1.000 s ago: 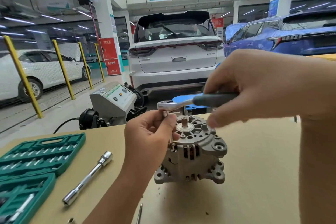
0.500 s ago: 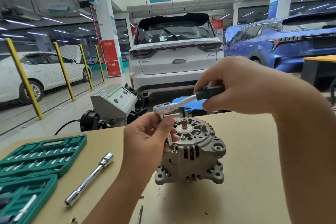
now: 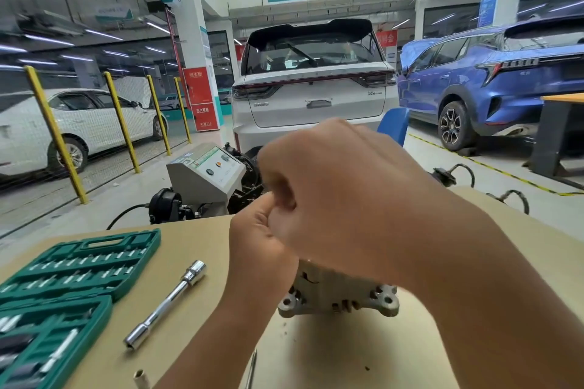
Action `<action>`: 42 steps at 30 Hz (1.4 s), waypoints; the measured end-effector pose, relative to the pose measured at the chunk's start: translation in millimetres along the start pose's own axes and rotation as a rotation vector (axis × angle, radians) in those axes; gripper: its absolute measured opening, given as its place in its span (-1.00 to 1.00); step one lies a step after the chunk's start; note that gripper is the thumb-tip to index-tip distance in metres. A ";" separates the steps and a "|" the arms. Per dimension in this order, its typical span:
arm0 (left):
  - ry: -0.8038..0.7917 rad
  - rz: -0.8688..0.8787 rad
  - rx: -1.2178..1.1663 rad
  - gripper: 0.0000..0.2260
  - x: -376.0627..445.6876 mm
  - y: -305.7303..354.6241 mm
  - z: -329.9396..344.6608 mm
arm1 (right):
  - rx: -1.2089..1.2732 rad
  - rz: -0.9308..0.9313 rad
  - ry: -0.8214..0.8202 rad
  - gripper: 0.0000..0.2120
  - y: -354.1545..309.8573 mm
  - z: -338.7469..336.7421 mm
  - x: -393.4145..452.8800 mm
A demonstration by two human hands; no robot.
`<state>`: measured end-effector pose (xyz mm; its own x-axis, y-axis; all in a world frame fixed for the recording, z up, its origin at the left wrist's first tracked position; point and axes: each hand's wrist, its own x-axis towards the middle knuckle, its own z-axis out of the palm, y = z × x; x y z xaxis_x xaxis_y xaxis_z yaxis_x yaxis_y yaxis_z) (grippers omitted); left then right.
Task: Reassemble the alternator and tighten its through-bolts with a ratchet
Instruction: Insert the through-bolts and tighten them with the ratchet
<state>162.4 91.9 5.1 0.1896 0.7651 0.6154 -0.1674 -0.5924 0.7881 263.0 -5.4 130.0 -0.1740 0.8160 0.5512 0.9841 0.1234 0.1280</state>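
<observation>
From the head camera, the alternator (image 3: pixel 335 297) stands on the tan table (image 3: pixel 347 357), near its middle, and only its lower housing and two mounting lugs show beneath the hands. The right hand (image 3: pixel 347 196) is raised above it, its back turned to the camera and blurred, the fingers curled into a fist; whatever they close on is hidden, so I cannot tell whether it grips anything. The left hand (image 3: pixel 262 237) comes up from below just left of the alternator, its thumb pointing up against the underside of the right fist, and its fingers are covered by the right hand, so its grip cannot be told either. The ratchet is not visible. Left of the hands, a chrome extension bar (image 3: pixel 166 303) lies at a slant on the table, apart from the alternator, with a green socket case (image 3: pixel 63 281) open beside it at the left edge. A small cylindrical bit (image 3: pixel 140 378) stands near the front edge, and a thin metal shaft (image 3: pixel 252 368) pokes in at the bottom. Beyond the table sits a grey test machine (image 3: pixel 205 170), then a white SUV (image 3: pixel 313 91), a blue SUV (image 3: pixel 493 85) on the right, and a white car (image 3: pixel 72 123) behind yellow posts (image 3: pixel 55 133).
</observation>
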 end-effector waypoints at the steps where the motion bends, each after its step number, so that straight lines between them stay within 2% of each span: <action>1: -0.013 0.017 -0.014 -0.76 1.8 4.8 1.5 | 0.016 0.004 0.003 -0.88 1.7 -0.7 2.1; 3: -0.054 0.042 -0.065 -0.89 0.7 5.9 2.4 | 0.109 0.001 -0.064 -0.89 7.9 0.5 2.9; 6: -0.091 0.059 -0.059 -0.87 -2.1 8.6 4.1 | 0.239 0.058 -0.232 -0.86 18.7 6.7 7.5; 10: -0.093 0.130 -0.059 -0.84 0.1 11.3 5.2 | 0.205 0.081 -0.139 -0.76 19.4 12.5 9.5; 13: -0.136 0.123 -0.060 -0.93 3.5 12.2 3.9 | 0.205 0.121 -0.085 -0.64 22.6 10.5 8.1; 16: -0.217 0.081 -0.041 -0.96 6.1 13.4 1.9 | 0.218 0.161 -0.141 -0.63 25.9 8.8 7.4; 20: -0.293 0.148 0.027 -0.88 4.5 10.5 0.1 | 0.133 0.132 -0.238 -0.67 21.2 11.2 8.8; 22: -0.233 0.139 0.014 -0.95 2.5 9.2 -1.1 | 0.177 0.119 -0.202 -0.71 19.1 8.9 7.6; 25: -0.154 0.142 -0.008 -0.88 2.9 9.4 -1.6 | 0.237 0.089 -0.106 -0.72 20.3 3.0 5.5; 29: -0.167 0.099 0.015 -0.78 2.9 7.6 -1.6 | 0.211 0.077 -0.160 -0.77 16.0 4.6 7.1; 33: -0.226 0.060 -0.014 -0.77 6.7 7.1 -7.1 | 0.200 0.056 -0.184 -0.79 15.3 2.7 6.0; 38: -0.284 0.047 -0.079 -0.64 8.7 6.3 -8.4 | 0.255 0.073 -0.221 -0.59 20.1 -4.1 6.1; 40: -0.253 0.056 -0.058 -0.71 9.3 4.3 -7.5 | 0.185 0.074 -0.153 -0.58 17.6 -4.7 5.2; 42: -0.209 0.085 -0.008 -0.87 7.9 1.1 -5.3 | 0.090 0.062 0.032 -0.69 14.3 -6.9 1.3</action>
<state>158.6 98.6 10.8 0.3704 0.6429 0.6704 -0.1993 -0.6500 0.7334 276.6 -6.4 138.2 -0.1128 0.8055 0.5818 0.9920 0.1250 0.0192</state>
